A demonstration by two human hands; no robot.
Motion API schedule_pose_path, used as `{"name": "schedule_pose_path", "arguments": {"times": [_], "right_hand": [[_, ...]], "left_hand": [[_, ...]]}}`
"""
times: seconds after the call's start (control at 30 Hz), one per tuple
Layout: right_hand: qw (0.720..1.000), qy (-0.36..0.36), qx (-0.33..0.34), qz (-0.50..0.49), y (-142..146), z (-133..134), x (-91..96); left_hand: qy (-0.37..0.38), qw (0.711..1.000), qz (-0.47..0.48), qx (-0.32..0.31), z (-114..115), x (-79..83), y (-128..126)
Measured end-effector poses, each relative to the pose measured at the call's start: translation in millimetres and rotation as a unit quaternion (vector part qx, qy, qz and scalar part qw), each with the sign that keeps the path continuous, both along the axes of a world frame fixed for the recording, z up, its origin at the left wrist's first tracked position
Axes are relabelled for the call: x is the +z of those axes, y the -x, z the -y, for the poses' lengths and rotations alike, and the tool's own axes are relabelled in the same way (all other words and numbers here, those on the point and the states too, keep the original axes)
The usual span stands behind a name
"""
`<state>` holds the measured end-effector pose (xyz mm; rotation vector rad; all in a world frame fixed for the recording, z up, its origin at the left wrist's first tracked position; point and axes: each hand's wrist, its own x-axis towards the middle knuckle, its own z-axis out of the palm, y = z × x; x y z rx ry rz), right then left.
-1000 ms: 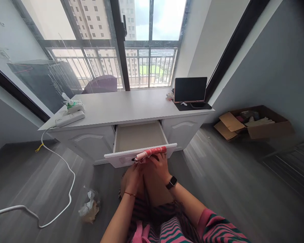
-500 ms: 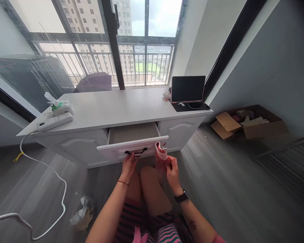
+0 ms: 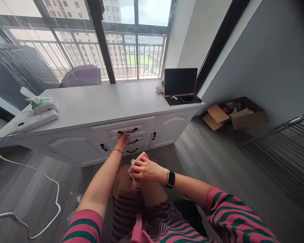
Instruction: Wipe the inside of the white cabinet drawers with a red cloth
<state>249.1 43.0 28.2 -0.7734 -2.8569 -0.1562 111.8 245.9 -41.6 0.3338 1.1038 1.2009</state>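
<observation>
In the head view, my left hand [image 3: 121,141] is at the black handle [image 3: 128,131] of the top drawer [image 3: 139,124], its fingers curled against the handle's left part. That drawer sits flush in the white cabinet front. Above my lap, my right hand [image 3: 147,169] is closed around a small pink and white pouch [image 3: 134,182], and the fingers cover much of it. The pouch lies tilted and looks crumpled in the grip.
On the white cabinet top [image 3: 111,101] stand a tissue pack [image 3: 44,104], a white power strip [image 3: 36,120] and a dark-screened monitor [image 3: 181,82]. An open cardboard box [image 3: 250,119] is on the floor at right, near a metal rack [image 3: 288,145]. A white cable [image 3: 54,182] trails at left.
The top drawer has gone from pulled out to shut, with my left hand still at its handle. My right hand has brought the pouch left and nearer, over my lap.
</observation>
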Motion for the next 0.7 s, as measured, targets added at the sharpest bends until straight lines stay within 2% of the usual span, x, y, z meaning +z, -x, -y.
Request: {"name": "schedule_pose_path", "arguments": {"times": [0.2, 0.27, 0.33, 0.4, 0.47, 0.6, 0.67, 0.7], "right_hand": [[0.995, -0.042, 0.07, 0.062, 23, -13, 11.7], [0.993, -0.048, 0.081, 0.064, 27, -13, 16.8], [0.993, -0.053, 0.085, 0.07, 30, -10, 21.0], [0.991, -0.055, 0.089, 0.077, 32, -7, 23.0], [0.99, -0.057, 0.094, 0.086, 34, -4, 23.1], [0.987, -0.058, 0.116, 0.097, 42, 5, 24.4], [0.985, -0.052, 0.124, 0.107, 50, 12, 28.8], [0.984, -0.047, 0.124, 0.116, 55, 16, 31.7]], "left_hand": [[0.028, 0.999, -0.038, -0.017, -19, 11.0, -10], [0.03, 0.997, -0.039, -0.052, -12, 15.1, -9], [0.031, 0.993, -0.03, -0.108, 7, 17.2, 1], [0.027, 0.985, -0.014, -0.17, 39, 14.8, 20], [0.015, 0.978, 0.002, -0.209, 83, 6.2, 48], [-0.063, 0.971, 0.044, -0.226, 189, -20.2, 103], [-0.094, 0.971, 0.049, -0.213, 242, -27.5, 114], [-0.117, 0.976, 0.023, -0.184, 266, -28.3, 114]]}}
